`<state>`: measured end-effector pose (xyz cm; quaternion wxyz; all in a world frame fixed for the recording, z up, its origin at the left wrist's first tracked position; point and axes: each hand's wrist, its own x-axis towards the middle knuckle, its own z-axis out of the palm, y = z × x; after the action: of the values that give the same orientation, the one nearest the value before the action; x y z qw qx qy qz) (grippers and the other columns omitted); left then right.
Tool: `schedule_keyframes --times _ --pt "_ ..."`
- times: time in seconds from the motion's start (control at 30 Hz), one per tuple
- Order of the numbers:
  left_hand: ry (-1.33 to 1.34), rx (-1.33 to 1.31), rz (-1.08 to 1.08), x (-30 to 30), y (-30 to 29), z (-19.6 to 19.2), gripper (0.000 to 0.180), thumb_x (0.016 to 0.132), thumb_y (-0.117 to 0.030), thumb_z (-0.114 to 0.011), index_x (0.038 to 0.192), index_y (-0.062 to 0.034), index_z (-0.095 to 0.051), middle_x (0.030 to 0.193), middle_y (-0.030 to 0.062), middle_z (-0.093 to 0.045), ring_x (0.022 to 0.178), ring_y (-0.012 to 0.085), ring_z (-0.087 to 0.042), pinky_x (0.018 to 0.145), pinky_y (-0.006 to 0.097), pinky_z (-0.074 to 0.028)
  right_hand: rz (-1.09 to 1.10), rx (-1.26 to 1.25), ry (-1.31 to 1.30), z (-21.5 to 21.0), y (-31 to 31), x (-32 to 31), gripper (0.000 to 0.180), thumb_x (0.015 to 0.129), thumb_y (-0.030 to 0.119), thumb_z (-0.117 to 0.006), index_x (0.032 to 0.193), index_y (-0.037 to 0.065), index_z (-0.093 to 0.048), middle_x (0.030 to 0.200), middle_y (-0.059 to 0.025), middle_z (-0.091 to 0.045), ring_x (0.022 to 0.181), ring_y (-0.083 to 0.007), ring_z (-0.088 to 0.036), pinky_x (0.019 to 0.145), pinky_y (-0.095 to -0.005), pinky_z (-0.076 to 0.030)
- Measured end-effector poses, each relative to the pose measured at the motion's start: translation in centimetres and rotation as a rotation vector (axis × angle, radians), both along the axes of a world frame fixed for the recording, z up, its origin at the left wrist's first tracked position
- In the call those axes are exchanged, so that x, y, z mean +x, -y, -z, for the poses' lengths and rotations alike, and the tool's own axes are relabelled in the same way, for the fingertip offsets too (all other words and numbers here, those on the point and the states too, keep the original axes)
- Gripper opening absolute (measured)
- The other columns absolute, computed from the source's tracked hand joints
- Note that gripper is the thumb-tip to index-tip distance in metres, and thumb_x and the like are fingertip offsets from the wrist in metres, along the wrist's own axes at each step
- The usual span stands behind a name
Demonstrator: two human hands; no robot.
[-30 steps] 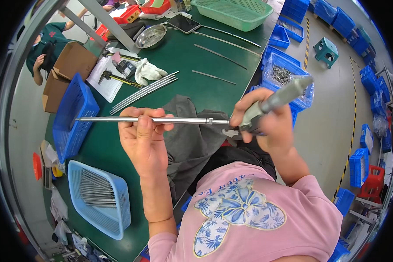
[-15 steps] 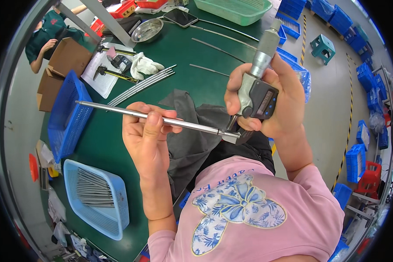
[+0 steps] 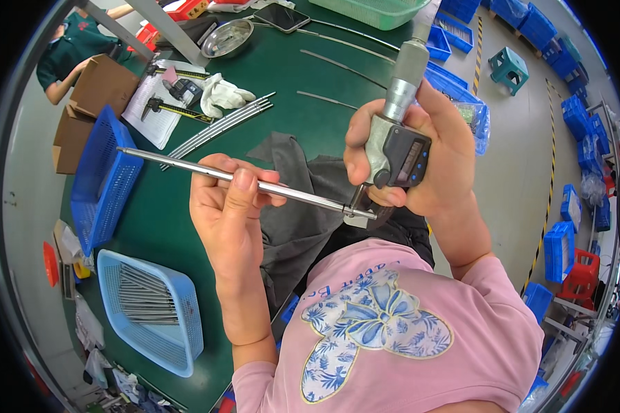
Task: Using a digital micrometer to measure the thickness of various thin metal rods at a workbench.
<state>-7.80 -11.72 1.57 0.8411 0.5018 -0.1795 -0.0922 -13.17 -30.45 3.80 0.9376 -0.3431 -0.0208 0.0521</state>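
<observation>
My left hand (image 3: 235, 199) grips a slim polished metal rod (image 3: 296, 195) around its middle, thumb on top. The rod slants from upper left down to the right, and its stepped right end sits in the jaws of a digital micrometer (image 3: 399, 148). Wrapped round the micrometer's frame is my right hand (image 3: 439, 155), with the silver thimble pointing up and away and the small display facing me. Below the rod a dark grey cloth (image 3: 289, 227) hangs over the table edge. Several similar rods (image 3: 220, 131) lie side by side on the green table beyond my left hand.
On the left stand a blue basket (image 3: 93, 199) and a light blue basket (image 3: 189, 313) with many thin rods. Calipers (image 3: 176, 110), a white glove (image 3: 222, 95), a metal bowl (image 3: 244, 31) and a phone (image 3: 281, 18) lie farther back. A co-worker's hand touches a cardboard box (image 3: 103, 86).
The view has shifted a little. Both hands still hold the rod and micrometer, which appear slightly lower relative to each other's jaws, with the rod's end still between them.
</observation>
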Motion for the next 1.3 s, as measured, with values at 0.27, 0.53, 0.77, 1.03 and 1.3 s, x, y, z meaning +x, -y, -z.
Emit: schedule_keyframes --times 0.27,0.53,0.77,1.03,1.3 --pt "0.005 0.014 -0.015 0.1 -0.1 -0.1 0.014 0.079 -0.006 -0.051 0.089 -0.0029 -0.041 0.072 0.0138 -0.056 0.057 0.0165 -0.055 0.051 0.025 -0.047 -0.004 0.014 -0.018 -0.1 -0.2 0.1 0.069 0.079 0.056 -0.026 0.082 -0.008 -0.053 0.066 -0.0209 -0.056 0.038 -0.0155 -0.046 0.033 -0.0201 -0.037" --pt "0.003 0.022 -0.015 0.1 0.0 -0.1 0.014 0.079 -0.006 -0.051 0.089 -0.003 -0.042 0.073 0.0137 -0.056 0.057 0.0163 -0.055 0.052 0.024 -0.047 0.013 -0.021 -0.035 0.1 -0.2 0.1 0.07 0.077 0.057 -0.029 0.081 -0.008 -0.054 0.065 -0.02 -0.056 0.038 -0.0149 -0.046 0.033 -0.0201 -0.036" --pt "-0.004 0.028 -0.002 0.2 0.0 0.0 0.013 0.079 -0.005 -0.051 0.088 -0.0031 -0.042 0.073 0.0136 -0.056 0.057 0.0162 -0.055 0.052 0.024 -0.046 0.036 -0.024 -0.058 0.3 -0.3 0.2 0.067 0.078 0.056 -0.032 0.079 -0.007 -0.054 0.063 -0.019 -0.056 0.037 -0.0145 -0.046 0.033 -0.0202 -0.036" --pt "-0.019 0.036 0.002 0.3 0.1 0.1 0.013 0.08 -0.005 -0.05 0.09 -0.0024 -0.042 0.074 0.0127 -0.055 0.058 0.0158 -0.054 0.052 0.024 -0.046 0.097 -0.033 -0.103 0.4 -0.6 0.3 0.064 0.078 0.055 -0.035 0.076 -0.007 -0.054 0.062 -0.0187 -0.056 0.034 -0.0147 -0.044 0.032 -0.0203 -0.036" --pt "0.01 0.097 0.036 0.5 -0.1 0.2 0.01 0.082 -0.007 -0.045 0.092 -0.0022 -0.042 0.076 0.0092 -0.051 0.062 0.0125 -0.05 0.054 0.021 -0.044 0.057 -0.026 -0.057 1.1 -0.6 0.5 0.061 0.08 0.051 -0.033 0.077 -0.006 -0.054 0.062 -0.0188 -0.056 0.034 -0.0153 -0.045 0.034 -0.0208 -0.037"
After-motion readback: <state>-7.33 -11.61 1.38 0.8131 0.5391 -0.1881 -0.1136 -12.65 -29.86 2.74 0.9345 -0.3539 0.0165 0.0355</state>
